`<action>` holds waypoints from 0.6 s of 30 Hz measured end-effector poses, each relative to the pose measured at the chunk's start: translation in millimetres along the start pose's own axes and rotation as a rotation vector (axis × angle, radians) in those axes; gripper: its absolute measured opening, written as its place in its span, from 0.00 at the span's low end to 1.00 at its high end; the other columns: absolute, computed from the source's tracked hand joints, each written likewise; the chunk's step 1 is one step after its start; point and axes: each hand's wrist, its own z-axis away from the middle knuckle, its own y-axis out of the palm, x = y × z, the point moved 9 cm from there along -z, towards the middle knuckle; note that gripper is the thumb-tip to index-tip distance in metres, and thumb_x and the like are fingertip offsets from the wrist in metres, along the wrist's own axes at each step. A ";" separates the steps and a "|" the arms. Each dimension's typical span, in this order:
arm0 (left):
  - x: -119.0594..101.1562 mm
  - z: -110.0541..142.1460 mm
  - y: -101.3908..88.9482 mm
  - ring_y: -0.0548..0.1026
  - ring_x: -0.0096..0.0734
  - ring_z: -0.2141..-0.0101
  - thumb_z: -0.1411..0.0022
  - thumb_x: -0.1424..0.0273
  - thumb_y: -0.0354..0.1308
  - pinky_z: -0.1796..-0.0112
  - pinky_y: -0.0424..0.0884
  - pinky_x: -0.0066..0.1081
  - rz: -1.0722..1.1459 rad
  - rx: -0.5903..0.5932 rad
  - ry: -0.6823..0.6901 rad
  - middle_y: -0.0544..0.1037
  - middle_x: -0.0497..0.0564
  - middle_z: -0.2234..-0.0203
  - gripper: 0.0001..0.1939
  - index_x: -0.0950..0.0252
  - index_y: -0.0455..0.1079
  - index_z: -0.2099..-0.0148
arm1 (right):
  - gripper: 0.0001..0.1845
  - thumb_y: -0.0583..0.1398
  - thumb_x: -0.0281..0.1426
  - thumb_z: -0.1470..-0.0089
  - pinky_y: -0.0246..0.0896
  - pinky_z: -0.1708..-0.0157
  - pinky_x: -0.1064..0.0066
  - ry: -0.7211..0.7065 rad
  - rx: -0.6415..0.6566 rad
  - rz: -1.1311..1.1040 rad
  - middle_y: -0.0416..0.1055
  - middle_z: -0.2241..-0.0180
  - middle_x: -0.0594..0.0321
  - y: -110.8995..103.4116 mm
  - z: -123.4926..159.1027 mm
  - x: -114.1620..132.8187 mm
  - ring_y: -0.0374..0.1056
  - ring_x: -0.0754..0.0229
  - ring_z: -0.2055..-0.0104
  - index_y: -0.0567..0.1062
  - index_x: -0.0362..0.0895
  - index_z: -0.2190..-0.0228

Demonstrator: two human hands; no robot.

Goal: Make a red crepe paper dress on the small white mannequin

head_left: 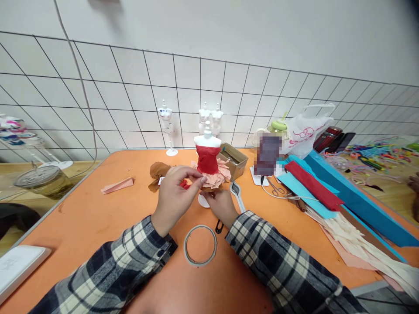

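From the head camera, a small white mannequin (pixel 207 141) stands near the centre of an orange table (pixel 81 218), toward its far side. It wears a red strapless bodice (pixel 207 160) above a peach ruffled skirt (pixel 219 175), and its round white base shows below. The left hand (pixel 173 192) comes in from the left, thumb and forefinger pinching the ruffled skirt at its left edge, just under the bodice. The right hand (pixel 223 206) is low beside the base, fingers curled under the skirt's front; what they grasp, if anything, cannot be told. Both sleeves are black, grey and cream plaid.

Nearer the viewer lies a thin ring (pixel 186 246), flat on the table, with a small black object (pixel 219 226) between it and the right hand. A grey-and-white tool (pixel 236 192) lies just beyond that hand. Crumpled brown material (pixel 156 170) sits behind the left hand, and a pale pink strip (pixel 118 186) lies further left.

An open cardboard box (pixel 241 165) is behind the skirt, on the right. Three more white mannequins (pixel 166 115) stand by the tiled wall. At right are scissors (pixel 277 190), a red folded strip (pixel 310 184) over blue sheets (pixel 296 192), and cream strips (pixel 356 240).
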 end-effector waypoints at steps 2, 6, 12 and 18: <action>2.1 0.3 6.1 0.76 0.38 0.62 0.41 0.68 0.61 0.57 0.69 0.37 -0.023 0.046 0.009 0.80 0.49 0.67 0.02 0.60 0.74 0.66 | 0.14 0.57 0.38 0.37 0.66 0.64 0.67 0.019 -0.009 -0.002 0.81 0.66 0.57 -1.8 0.1 0.0 0.76 0.53 0.62 0.81 0.47 0.57; 0.7 2.6 9.2 0.75 0.37 0.61 0.42 0.75 0.58 0.56 0.69 0.36 -0.017 0.071 0.060 0.79 0.49 0.65 0.06 0.61 0.74 0.64 | 0.13 0.58 0.37 0.38 0.66 0.64 0.68 0.053 -0.021 0.001 0.81 0.67 0.60 -4.9 -2.0 -1.6 0.76 0.54 0.63 0.81 0.49 0.57; 1.2 4.1 0.0 0.73 0.35 0.62 0.38 0.69 0.57 0.59 0.70 0.34 0.149 0.007 -0.005 0.74 0.50 0.63 0.06 0.61 0.67 0.57 | 0.13 0.59 0.38 0.39 0.65 0.65 0.69 0.077 -0.049 0.014 0.81 0.66 0.57 -7.0 -1.8 -4.5 0.76 0.53 0.62 0.81 0.47 0.59; 9.4 0.1 9.3 0.71 0.35 0.62 0.48 0.68 0.68 0.60 0.68 0.34 0.019 0.057 -0.062 0.72 0.48 0.62 0.20 0.60 0.64 0.55 | 0.13 0.59 0.39 0.39 0.64 0.65 0.70 0.071 -0.055 0.007 0.81 0.65 0.57 -9.8 -0.9 -1.8 0.76 0.54 0.63 0.81 0.47 0.61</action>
